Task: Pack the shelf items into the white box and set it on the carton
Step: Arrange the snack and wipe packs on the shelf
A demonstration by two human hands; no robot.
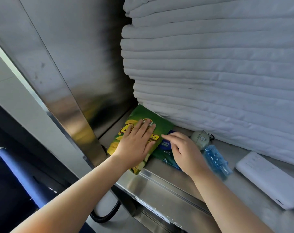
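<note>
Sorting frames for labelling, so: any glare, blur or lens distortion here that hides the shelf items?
Head view: the wide lens bows the steel panel and shelf edge; head view: glare streaks the panel, not the items; head view: the snack bag is sharp, though the left hand covers part of its print; head view: the power bank at the right edge looks stretched, its marks faint.

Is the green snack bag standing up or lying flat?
Lying flat. The green snack bag lies face up on the steel shelf, the left hand spread across it.
</note>
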